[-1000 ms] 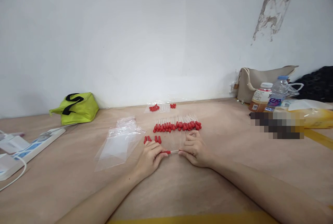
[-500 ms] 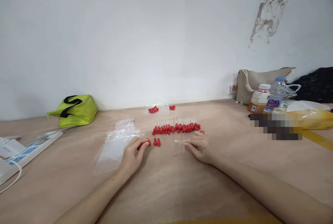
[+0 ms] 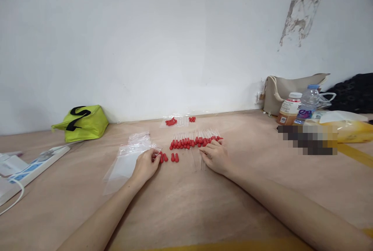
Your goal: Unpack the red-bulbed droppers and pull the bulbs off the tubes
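My left hand (image 3: 146, 164) rests at the edge of the clear bags, its thumb and fingers closed on a red rubber dropper bulb (image 3: 161, 158). Another red bulb (image 3: 166, 157) lies right beside it, and a pair of loose bulbs (image 3: 175, 157) a little further right. My right hand (image 3: 215, 157) is closed, fingertips pinched at the upper end of thin clear dropper tubes (image 3: 203, 164), which it partly covers. Behind it runs a row of droppers with red bulbs (image 3: 183, 143), clear stems pointing to the wall; the hand hides part of its right end.
Clear zip bags (image 3: 125, 169) lie left of my left hand. More red bulbs (image 3: 171, 121) sit on clear plastic near the wall. A power strip (image 3: 35, 171) and green bag (image 3: 87, 122) are left; bottles (image 3: 291, 107) and a grey bag (image 3: 291, 84) are right.
My left hand has shifted slightly left, and a red bulb now lies free beside its fingertips. My right hand has moved up and left; the tube it held out sideways no longer shows.
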The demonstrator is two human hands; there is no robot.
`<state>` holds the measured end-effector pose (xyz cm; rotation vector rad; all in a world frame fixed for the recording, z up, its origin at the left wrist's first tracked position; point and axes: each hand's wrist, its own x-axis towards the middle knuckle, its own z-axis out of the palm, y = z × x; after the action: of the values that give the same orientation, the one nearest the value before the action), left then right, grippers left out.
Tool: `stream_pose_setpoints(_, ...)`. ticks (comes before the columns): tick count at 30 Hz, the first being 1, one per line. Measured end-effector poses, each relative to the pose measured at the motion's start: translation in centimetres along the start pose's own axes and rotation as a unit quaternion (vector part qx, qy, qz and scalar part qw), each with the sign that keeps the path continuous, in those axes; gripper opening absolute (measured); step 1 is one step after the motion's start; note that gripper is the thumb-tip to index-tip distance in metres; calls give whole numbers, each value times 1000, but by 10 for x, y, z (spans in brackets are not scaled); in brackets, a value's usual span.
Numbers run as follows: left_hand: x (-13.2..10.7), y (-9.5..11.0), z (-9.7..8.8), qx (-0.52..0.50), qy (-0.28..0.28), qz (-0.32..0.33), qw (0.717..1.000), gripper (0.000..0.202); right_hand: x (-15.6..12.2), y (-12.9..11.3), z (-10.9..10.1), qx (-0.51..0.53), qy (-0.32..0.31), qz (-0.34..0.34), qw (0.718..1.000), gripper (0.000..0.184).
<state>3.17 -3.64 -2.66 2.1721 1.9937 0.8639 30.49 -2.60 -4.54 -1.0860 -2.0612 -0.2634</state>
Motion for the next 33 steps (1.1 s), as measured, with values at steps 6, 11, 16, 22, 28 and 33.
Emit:
stream_pose_setpoints(6,0,7,2,-58,-21,10,998,24,-1,-12,-7,22,-64,-12,998,19)
stream_pose_setpoints(11,0,5,6,-64,-9,23,998,28,-3,-16,-12,41,-96,-18,994,32)
stream_pose_setpoints(16,-1,0,4,-63,-5,24,998,31,-4,-12,-15,53,-78,86,992,26)
stream_pose_setpoints(22,-5,2,0,-17,64,52,996,30,-4,0,-8,-6,-92,284,954,22)
stream_pose_setpoints(28,3,37,7,-3,39,157,987,21,-3,-2,-6,-1,-124,264,957,18)
stream_pose_setpoints(33,32,79,29,23,4,203,979,17,-3,-4,-4,7,-115,231,966,19)
